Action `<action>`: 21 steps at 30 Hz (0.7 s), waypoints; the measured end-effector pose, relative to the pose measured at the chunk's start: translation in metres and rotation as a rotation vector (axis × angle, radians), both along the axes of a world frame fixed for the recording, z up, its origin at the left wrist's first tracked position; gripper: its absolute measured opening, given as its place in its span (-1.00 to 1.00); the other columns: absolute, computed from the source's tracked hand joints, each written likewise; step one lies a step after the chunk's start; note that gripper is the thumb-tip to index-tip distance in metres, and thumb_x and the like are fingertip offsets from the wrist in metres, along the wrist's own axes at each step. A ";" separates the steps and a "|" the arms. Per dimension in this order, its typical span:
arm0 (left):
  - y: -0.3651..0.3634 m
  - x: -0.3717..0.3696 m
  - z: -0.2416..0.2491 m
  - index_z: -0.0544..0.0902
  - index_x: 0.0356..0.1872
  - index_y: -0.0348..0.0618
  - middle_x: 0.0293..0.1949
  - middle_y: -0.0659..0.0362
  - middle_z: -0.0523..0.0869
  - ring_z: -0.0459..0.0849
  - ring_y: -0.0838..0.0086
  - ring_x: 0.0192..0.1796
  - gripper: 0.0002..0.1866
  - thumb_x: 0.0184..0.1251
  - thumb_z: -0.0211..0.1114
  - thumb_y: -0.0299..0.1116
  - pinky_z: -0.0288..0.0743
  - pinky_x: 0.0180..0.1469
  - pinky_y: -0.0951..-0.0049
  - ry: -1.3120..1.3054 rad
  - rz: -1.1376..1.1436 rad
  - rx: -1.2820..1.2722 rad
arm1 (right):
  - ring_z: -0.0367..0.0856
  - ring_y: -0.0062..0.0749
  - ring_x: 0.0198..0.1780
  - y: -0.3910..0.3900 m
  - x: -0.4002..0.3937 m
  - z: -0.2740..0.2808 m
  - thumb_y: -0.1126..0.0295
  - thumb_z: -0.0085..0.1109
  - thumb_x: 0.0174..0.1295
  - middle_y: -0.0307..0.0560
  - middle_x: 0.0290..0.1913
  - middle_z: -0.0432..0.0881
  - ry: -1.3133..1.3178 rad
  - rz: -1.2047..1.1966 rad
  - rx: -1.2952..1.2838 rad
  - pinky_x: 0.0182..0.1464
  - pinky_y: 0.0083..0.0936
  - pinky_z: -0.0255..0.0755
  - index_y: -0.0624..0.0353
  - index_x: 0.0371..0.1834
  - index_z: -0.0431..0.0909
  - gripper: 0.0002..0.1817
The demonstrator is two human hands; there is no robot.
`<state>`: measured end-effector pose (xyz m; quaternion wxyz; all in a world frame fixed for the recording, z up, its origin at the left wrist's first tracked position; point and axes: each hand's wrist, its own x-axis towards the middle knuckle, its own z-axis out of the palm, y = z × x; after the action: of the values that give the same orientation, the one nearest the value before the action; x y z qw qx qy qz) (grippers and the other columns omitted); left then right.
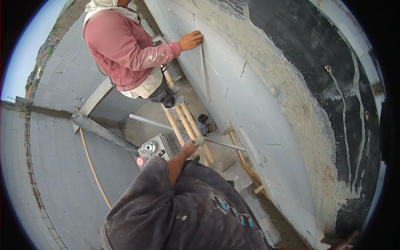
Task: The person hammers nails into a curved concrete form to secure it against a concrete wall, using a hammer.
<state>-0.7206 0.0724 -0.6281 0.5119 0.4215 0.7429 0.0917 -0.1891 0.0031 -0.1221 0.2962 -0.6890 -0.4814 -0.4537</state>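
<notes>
My left hand (190, 147) is curled closed in front of my dark, dusty shirt (183, 204). Whatever lies inside its fingers is hidden; a rounded grey shape (199, 141) shows right beside it, over the bamboo poles (187, 122). At the bottom right edge my right hand (345, 242) shows only in part, dark and cropped, close to the lower end of the black coated surface (354, 216). Its grip is not visible. Rough grey mortar (310, 112) runs between that surface and the smooth light-grey wall (271, 129).
Ahead, a person in a pink sweatshirt (121, 41) stands on the poles, one hand (191, 40) against the wall. Far below, another person (202, 125) is beside a bucket (210, 127). A metal bar (156, 123) crosses underneath. A kettle (150, 147) sits lower left, near a concrete beam (102, 130).
</notes>
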 end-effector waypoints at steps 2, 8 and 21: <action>0.001 -0.028 -0.060 0.64 -0.05 -0.09 -0.30 0.14 0.73 0.68 0.44 -0.11 -0.66 0.16 0.33 -0.23 0.56 -0.07 0.39 0.345 -0.544 0.244 | 0.50 -0.02 0.03 -0.005 0.006 -0.001 -0.43 -0.09 0.18 0.15 -0.09 0.59 0.007 -0.011 -0.033 0.10 -0.01 0.31 0.28 0.15 0.53 -0.09; 0.069 -0.064 -0.078 0.52 0.12 -0.30 -0.14 -0.17 0.68 0.64 0.07 0.05 -0.35 0.17 0.33 0.04 0.48 0.08 0.24 0.157 0.042 0.230 | 0.51 -0.04 0.02 0.000 0.010 0.002 -0.40 -0.11 0.20 0.16 -0.07 0.58 0.031 -0.025 -0.119 0.10 -0.04 0.34 0.27 0.21 0.48 -0.10; 0.229 -0.140 -0.004 0.35 0.26 -0.43 0.14 -0.21 0.51 0.49 0.06 0.20 -0.23 0.24 0.32 0.02 0.31 0.26 0.24 0.141 0.793 0.484 | 0.47 -0.06 0.09 -0.008 0.002 0.004 -0.28 -0.13 0.27 0.15 0.02 0.54 0.154 -0.076 -0.204 0.15 -0.10 0.30 0.29 0.25 0.44 -0.18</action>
<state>-0.8607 0.3016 -0.6325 0.2726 0.2177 0.8368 0.4220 -0.1867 -0.0052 -0.1181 0.2432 -0.7660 -0.4746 -0.3589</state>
